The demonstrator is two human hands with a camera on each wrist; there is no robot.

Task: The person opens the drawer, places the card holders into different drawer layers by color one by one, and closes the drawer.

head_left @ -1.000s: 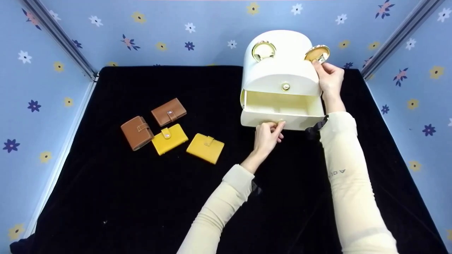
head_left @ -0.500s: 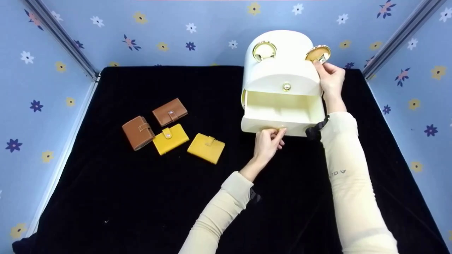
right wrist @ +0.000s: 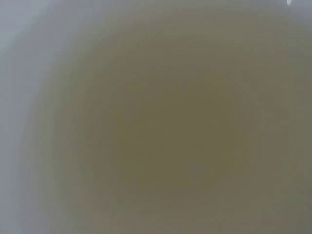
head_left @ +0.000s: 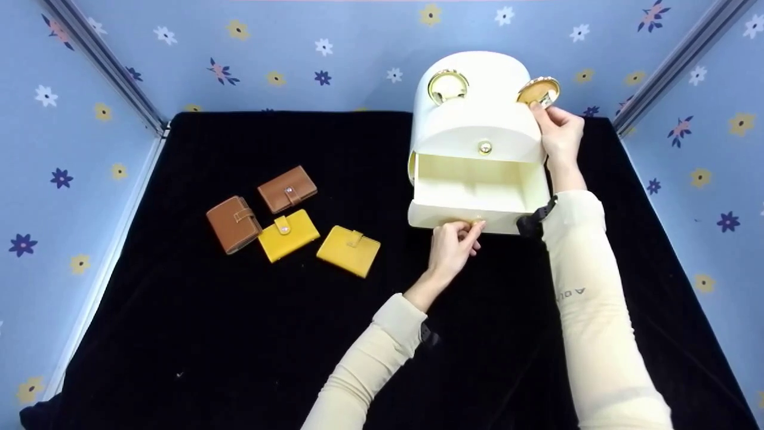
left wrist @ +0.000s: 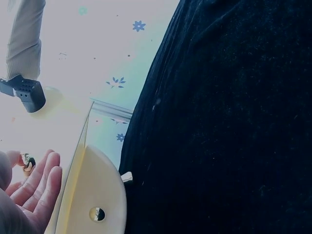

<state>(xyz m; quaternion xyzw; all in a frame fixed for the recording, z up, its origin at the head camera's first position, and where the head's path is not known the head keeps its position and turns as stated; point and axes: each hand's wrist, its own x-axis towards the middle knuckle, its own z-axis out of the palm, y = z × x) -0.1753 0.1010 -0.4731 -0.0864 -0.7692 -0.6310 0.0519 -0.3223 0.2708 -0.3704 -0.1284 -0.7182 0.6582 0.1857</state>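
A white box with a rounded top [head_left: 477, 113] stands at the back right, its lower drawer [head_left: 439, 215] pulled out and bare inside. My left hand [head_left: 449, 248] pinches the small gold knob [left wrist: 28, 165] on that drawer's front between thumb and index finger; the other fingers extend loosely in the left wrist view. The upper drawer, with its own gold knob [head_left: 484, 147], is closed. At the box's right side, my right hand [head_left: 561, 131] pinches the lower edge of a round gold-rimmed disc [head_left: 539, 91]. A blurred pale surface fills the right wrist view.
Two brown wallets [head_left: 233, 225] [head_left: 287, 189] and two yellow wallets [head_left: 289, 235] [head_left: 348, 251] lie on the black cloth [head_left: 239, 334] left of the box. A second gold-rimmed disc [head_left: 447, 87] sits on the box's left. Flowered blue walls [head_left: 358, 36] enclose the back and sides.
The lower drawer has slid farther out toward me, drawn by my left hand at its knob. My right hand has kept its place on the disc.
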